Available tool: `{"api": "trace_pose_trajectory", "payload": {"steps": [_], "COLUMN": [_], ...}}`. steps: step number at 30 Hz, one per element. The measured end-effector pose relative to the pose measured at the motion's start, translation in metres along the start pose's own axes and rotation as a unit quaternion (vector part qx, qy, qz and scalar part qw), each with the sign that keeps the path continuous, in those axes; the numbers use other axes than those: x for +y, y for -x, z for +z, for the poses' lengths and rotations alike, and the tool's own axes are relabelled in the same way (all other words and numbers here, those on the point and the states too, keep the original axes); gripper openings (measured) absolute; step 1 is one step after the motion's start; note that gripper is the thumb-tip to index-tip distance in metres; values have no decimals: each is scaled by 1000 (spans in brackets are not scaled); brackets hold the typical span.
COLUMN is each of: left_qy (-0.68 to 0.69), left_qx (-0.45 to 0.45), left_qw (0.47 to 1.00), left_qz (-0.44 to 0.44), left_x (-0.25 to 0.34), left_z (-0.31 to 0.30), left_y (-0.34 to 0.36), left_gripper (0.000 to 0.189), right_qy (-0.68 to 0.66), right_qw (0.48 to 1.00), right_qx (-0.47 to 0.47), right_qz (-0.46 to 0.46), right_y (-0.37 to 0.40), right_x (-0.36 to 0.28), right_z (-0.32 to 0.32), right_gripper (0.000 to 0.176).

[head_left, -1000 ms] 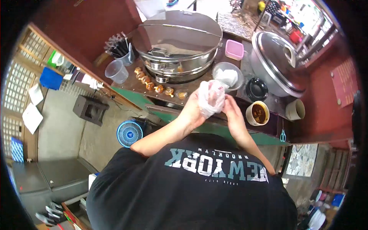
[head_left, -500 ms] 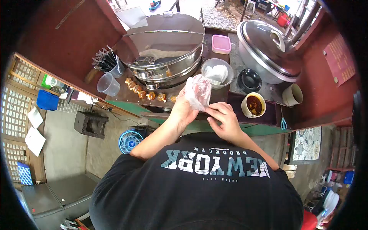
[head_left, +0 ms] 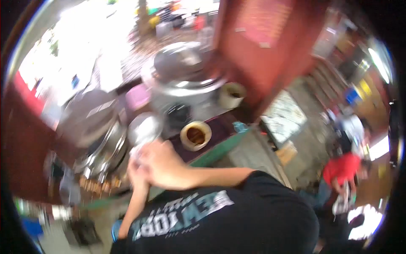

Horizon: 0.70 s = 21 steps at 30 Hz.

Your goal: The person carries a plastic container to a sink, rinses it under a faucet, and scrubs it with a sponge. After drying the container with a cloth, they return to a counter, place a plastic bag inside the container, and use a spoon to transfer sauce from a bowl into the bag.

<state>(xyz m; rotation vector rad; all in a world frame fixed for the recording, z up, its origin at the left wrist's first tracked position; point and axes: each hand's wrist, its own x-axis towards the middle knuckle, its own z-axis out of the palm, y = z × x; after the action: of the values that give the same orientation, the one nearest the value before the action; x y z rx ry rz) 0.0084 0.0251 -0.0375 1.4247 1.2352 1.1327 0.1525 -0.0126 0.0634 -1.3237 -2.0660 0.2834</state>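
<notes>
Both hands are close together in front of my chest, smeared by motion. My left hand point(head_left: 138, 172) is closed around a thin clear plastic bag point(head_left: 134, 151), of which only a whitish bit shows. My right hand point(head_left: 163, 164) lies over it with fingers curled against the bag; its fingertips are hidden. Just beyond them stands a clear bowl point(head_left: 146, 116) with something white inside. To the right is a cream tub point(head_left: 185, 139) of dark reddish sauce. Left of the hands, a row of browned, ball-like pieces point(head_left: 99, 185) lies along the counter's edge.
A lidded metal pan point(head_left: 91, 114) stands at left, a large lidded silver pot point(head_left: 186, 86) at the back. Nearby are a pink box point(head_left: 138, 96), a black dish point(head_left: 177, 115), another tub point(head_left: 231, 96) and blue scissors point(head_left: 240, 127). A person in red point(head_left: 343, 171) is at far right.
My view has swung to the right and blurred, so the counter appears further left and tilted. My right hand has come up over my left, covering most of the bag.
</notes>
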Motion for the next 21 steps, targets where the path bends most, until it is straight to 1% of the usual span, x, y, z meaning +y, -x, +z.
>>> {"api": "trace_pose_trajectory", "payload": {"steps": [1, 2, 4, 6, 7, 9, 10, 11, 12, 13, 14, 15, 16, 17, 18, 19, 20, 21], "left_qy": [184, 184, 134, 49, 89, 71, 84, 96, 127, 160, 212, 271, 327, 448, 533, 496, 521, 531], "left_qx": [-22, -70, -70, -46, -43, -54, -77, -100, -141, -159, -178, -188, -206, -148, -275, -242, -256, -282], "left_qw": [983, 980, 984, 983, 984, 985, 983, 980, 972, 969, 959, 944, 922, 866, 792, 804, 797, 785], "left_qz": [-14, 30, 91, 171, 151, 148, 146, 143, 138, 103, 56, 4, -24, -167, -116, -221, -165, -151], "left_x": [-9, -36, -3, -22, -19, -15, -22, -29, -67, -59, -32, -9, 6, 35, 15, 13, 31, 21], "left_z": [6, 5, 16, 20, 26, 29, 34, 39, 56, 52, 51, 46, 47, 55, 54, 57, 61, 62], "left_y": [-5, -15, -12, -24, -23, -26, -33, -41, -66, -61, -48, -34, -27, -12, -22, -27, -16, -15], "left_gripper": [36, 34, 34, 37, 41, 41, 40, 39, 36, 33, 30, 26, 23, 18, 15, 16, 21, 38], "right_qy": [13, 23, 35, -84, -92, -106, -115, -123, -136, -158, -193, -204, -124, -123, -62, -38, -36, -16], "right_qw": [998, 993, 991, 992, 992, 991, 990, 985, 985, 981, 972, 977, 988, 983, 988, 983, 981, 982], "right_qx": [44, 79, 79, -62, -48, -13, 3, 45, 3, -43, -94, 5, 85, 134, 141, 173, 187, 186], "right_qz": [-38, -82, -99, -64, -70, -79, -85, -114, -105, -99, -100, -65, -49, 5, 19, 48, 49, 42], "right_y": [7, 14, 27, 34, 39, 46, 50, 54, 58, 59, 57, 61, 60, 60, 57, 56, 55, 55], "right_x": [-2, -2, 3, 3, 4, 10, 15, 18, 23, 29, 24, 20, 14, 17, 25, 37, 47, 52], "right_z": [4, 8, 19, 19, 13, 14, 14, 13, 10, 3, -5, -12, -30, -34, -37, -32, -30, -33], "right_gripper": [31, 33, 36, 39, 39, 40, 41, 35, 32, 29, 26, 18, 17, 14, 18, 16, 11, 12]}}
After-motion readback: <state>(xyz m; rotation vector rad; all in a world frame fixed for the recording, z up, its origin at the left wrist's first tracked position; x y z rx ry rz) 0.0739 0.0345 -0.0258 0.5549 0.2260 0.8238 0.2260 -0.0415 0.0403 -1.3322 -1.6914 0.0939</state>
